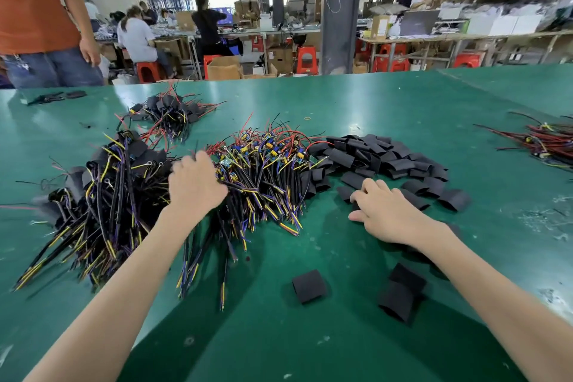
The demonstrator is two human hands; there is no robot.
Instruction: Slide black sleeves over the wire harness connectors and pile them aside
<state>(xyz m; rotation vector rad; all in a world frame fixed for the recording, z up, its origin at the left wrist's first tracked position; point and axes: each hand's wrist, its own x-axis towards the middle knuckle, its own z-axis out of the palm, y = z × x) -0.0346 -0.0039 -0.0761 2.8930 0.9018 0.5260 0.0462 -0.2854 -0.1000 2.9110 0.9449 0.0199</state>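
Two hands in frame, both yours, one head view.

Your left hand (195, 183) is down on the left edge of the centre pile of bare wire harnesses (266, 164), back of the hand up, fingers curled into the wires. The fingertips are buried, so I can't tell if you've pinched one or are only touching.

Your right hand (386, 211) sits at the near edge of the heap of black sleeves (381, 155), fingers bent onto the sleeves, thumb out to the left. Something black shows between thumb and index, but I can't confirm a grip.

Layout on the green table (356, 96):
- Bare harnesses are in the middle, with small boards and red leads at the far end and black/yellow/purple tails toward you.
- The sleeve heap touches that pile on its right side.
- Sleeved harnesses (102, 192) are piled left of your left hand, butting up against the centre pile.
- A smaller sleeved pile (167, 115) lies farther back, apart from both.

Strays:
- One loose sleeve (309, 286) lies between your forearms, near you.
- Two more sleeves (400, 296) overlap just inside your right forearm.
- Another harness bundle (545, 141) is at the right edge, well apart.
- A yellow rubber band (307, 117) lies beyond the centre pile.
- A person in an orange shirt (34, 3) stands at the table's far left corner.
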